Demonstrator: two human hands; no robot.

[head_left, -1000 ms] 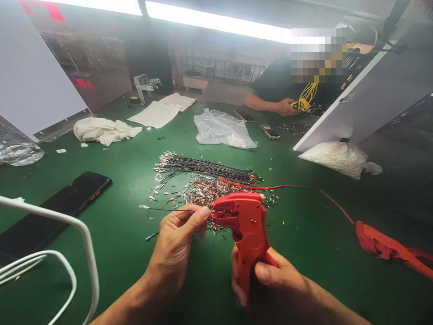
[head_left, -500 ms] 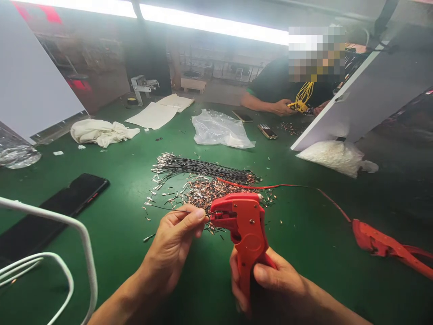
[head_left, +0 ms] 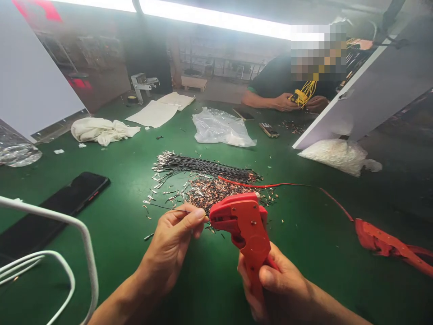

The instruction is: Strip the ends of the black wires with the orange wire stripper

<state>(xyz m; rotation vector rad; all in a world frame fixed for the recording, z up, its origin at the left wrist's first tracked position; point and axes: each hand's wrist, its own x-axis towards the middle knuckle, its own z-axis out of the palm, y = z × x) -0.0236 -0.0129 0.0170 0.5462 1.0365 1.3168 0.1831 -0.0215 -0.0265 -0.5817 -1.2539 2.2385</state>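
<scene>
Between thumb and fingers, my left hand (head_left: 176, 239) pinches a thin black wire (head_left: 165, 207) with a pale terminal at its far left end. The wire's right end is at the jaws of a red wire stripper (head_left: 252, 239); whether it sits inside them I cannot tell. My right hand (head_left: 277, 280) is wrapped round the stripper's handles. Just beyond the tool lies a heap of short black and copper scraps (head_left: 206, 189). Behind that heap rests a bundle of black wires (head_left: 206, 166), pale terminals at its left and bare copper at its right.
A second red tool (head_left: 389, 241) lies at the right, beside a red strip (head_left: 280, 184). A black phone (head_left: 64, 207) and white tubing (head_left: 84, 239) are at the left. Farther back are a plastic bag (head_left: 221, 128), a cloth (head_left: 103, 130) and a co-worker's hands (head_left: 287, 101) with yellow wires.
The wire stripper has tilted, its handles swinging right and down with my right hand. Its jaws look closer together. My left hand stays nearly in place, still pinching the wire.
</scene>
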